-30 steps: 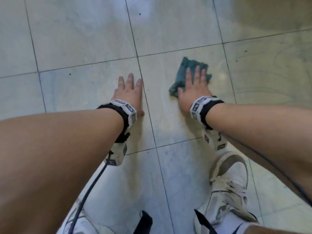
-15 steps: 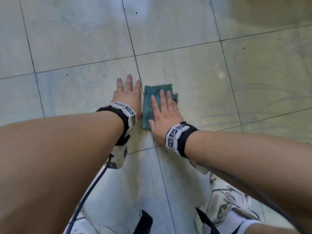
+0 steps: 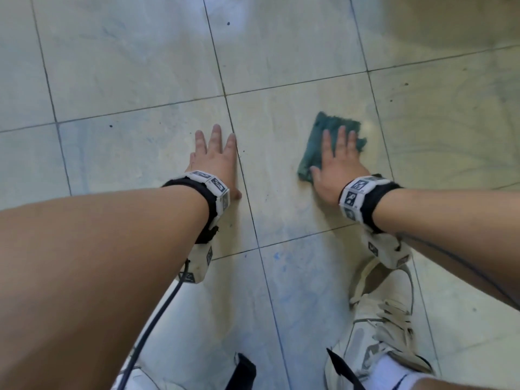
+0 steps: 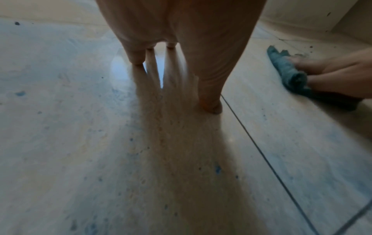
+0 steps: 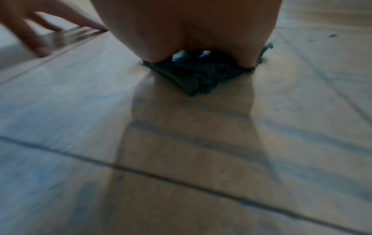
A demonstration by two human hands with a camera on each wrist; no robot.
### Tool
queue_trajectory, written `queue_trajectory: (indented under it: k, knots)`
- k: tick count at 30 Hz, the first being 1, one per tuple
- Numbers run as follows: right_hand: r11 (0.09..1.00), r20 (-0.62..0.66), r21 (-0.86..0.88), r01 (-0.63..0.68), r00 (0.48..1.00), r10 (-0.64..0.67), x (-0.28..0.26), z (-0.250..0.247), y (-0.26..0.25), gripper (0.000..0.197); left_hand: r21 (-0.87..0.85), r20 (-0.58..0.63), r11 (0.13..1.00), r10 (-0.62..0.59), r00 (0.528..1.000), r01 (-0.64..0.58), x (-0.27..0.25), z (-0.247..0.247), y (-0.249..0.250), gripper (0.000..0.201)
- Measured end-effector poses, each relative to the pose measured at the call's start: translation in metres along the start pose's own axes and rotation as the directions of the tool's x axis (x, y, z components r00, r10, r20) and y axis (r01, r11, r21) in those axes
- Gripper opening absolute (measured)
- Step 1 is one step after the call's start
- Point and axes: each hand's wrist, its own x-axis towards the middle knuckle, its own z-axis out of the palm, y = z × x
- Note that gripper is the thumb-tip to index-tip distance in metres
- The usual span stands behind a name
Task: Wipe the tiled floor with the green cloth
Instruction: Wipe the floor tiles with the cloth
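Progress: wiping looks under way; blue smudges and dark specks remain on nearer tiles, so much seems left.
Green cloth: crumpled flat on the tiled floor, right of the grout line.
Right hand: fingers straight, pressing the cloth down.
Left hand: flat, bracing on bare tile, holding nothing.
Containers: none visible.

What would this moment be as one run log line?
task: floor wipe | right hand: flat, pressing green cloth onto tiled floor | left hand: flat on floor, bracing | cloth: bunched
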Motion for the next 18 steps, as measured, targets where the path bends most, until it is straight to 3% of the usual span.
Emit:
queue_trajectory:
  k: [5,14,18]
  knots:
    - [0.979,-0.024,-0.074,0.189,0.981,-0.191,0.000,0.006,-0.037,0.081,-0.003,0.004,1.000,-0.011,1.000,0.011,-0.001,-0.003,0.000,0.125]
    - [0.976,-0.060,-0.041,0.215,0.974,-0.218,0.044,-0.032,-0.098,0.081,-0.014,-0.042,1.000,0.006,0.999,-0.007,-0.006,0.005,-0.007,0.120]
    - [0.911,-0.014,-0.158,0.382,0.921,-0.389,0.016,-0.012,-0.105,0.082,0.019,-0.033,1.000,0.016,0.999,-0.015,-0.004,0.006,-0.008,0.119]
